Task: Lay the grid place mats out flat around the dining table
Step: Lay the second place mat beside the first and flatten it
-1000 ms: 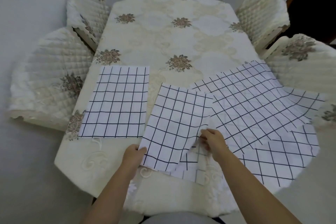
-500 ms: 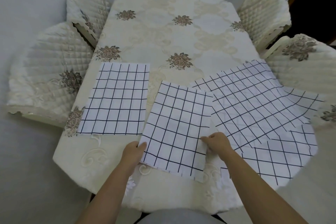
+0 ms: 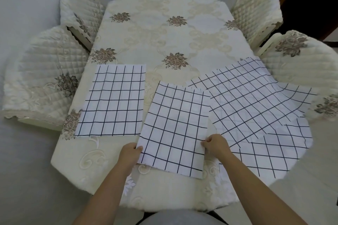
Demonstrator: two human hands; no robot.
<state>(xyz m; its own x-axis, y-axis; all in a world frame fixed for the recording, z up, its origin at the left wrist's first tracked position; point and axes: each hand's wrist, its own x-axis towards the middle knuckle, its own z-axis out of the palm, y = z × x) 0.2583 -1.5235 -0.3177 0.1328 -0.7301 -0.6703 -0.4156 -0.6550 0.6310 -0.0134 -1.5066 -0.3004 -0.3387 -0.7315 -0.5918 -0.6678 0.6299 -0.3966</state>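
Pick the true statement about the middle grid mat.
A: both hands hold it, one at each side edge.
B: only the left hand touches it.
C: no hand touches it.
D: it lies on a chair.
A: the left hand pinches the left edge of the middle grid mat near its close corner, and the right hand grips its right edge, over the table.

Head-worn camera looks steeply down over table point(image 3: 164, 42).

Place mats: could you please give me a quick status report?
Left hand, right hand pinch middle mat by side edges. Left mat lies flat. Loose pile at right overhangs the table.
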